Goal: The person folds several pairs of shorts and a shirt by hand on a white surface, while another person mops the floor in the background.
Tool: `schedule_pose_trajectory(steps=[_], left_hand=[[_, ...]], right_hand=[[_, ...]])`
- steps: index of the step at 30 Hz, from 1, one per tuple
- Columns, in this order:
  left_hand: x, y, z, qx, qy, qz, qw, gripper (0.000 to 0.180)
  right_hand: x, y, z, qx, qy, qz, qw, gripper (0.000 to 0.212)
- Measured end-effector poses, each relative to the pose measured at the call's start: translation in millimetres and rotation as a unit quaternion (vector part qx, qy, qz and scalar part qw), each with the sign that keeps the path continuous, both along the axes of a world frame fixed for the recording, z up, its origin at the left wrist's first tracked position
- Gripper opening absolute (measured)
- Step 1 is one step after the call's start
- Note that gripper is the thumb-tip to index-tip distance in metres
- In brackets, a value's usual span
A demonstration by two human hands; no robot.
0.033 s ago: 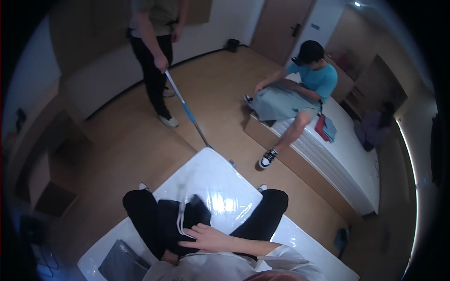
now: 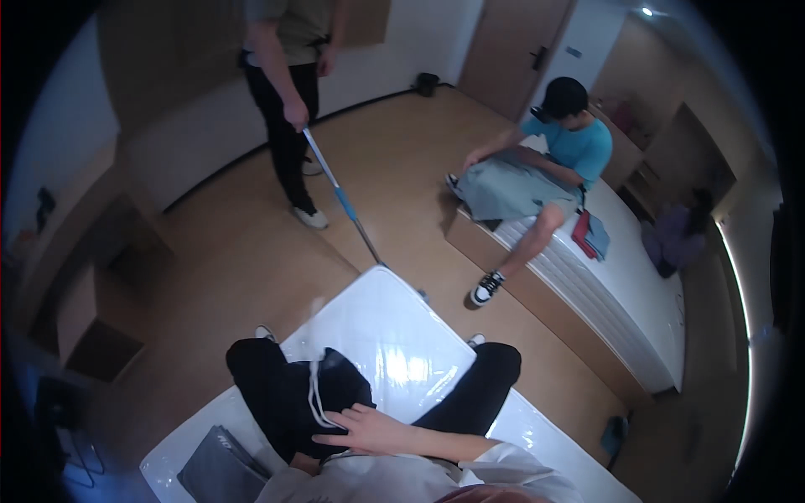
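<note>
A piece of black cloth [image 2: 340, 381] with a white drawstring [image 2: 315, 394] lies bunched between my crossed legs. From the right, my right hand [image 2: 369, 427] reaches over it. Its fingers bend onto the cloth beside the base of the cord, with thumb and forefinger a little apart. The upper end of the cord is smeared by motion. Only the wrist of my left hand [image 2: 305, 462] shows, low at the cloth's near side; its fingers are hidden by the cloth. Grey folded fabric [image 2: 220, 465] lies to my left on the plastic-wrapped mattress [image 2: 402, 314] under me.
Ahead, a standing person [image 2: 281, 109] holds a long pole [image 2: 335, 189] reaching the mattress corner. On a second mattress [image 2: 625, 277], another person [image 2: 579, 142] sits with grey-blue cloth over the lap. Red and blue folded cloths [image 2: 591, 235] lie there. A third person [image 2: 675, 230] is beyond.
The whole view has shifted slightly, moving the room right and down. The drawstring's upper end has swung left, and the black cloth's top edge has changed shape a little.
</note>
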State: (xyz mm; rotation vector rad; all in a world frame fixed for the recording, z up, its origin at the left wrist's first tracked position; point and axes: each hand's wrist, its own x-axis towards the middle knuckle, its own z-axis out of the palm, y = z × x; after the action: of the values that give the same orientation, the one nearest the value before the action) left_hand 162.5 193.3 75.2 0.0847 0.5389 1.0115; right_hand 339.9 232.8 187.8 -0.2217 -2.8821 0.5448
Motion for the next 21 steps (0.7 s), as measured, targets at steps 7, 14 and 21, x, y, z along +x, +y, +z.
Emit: schedule_pose_trajectory(steps=[7,14,21], left_hand=[[-35.6,-53.0,26.3,-0.017,0.220,0.130,0.967,0.021],[-29.5,-10.4,36.1,0.029,0.385,0.158,0.909,0.020],[-24.1,19.6,30.8,0.067,0.478,0.172,0.858,0.019]], right_hand=[[27.9,-23.3,-62.2,-0.234,0.012,-0.154,0.960,0.058],[56.7,-16.8,-70.4,-0.244,0.114,-0.398,0.877,0.084],[84.6,-13.8,-84.2,-0.170,0.167,-0.527,0.816,0.081]])
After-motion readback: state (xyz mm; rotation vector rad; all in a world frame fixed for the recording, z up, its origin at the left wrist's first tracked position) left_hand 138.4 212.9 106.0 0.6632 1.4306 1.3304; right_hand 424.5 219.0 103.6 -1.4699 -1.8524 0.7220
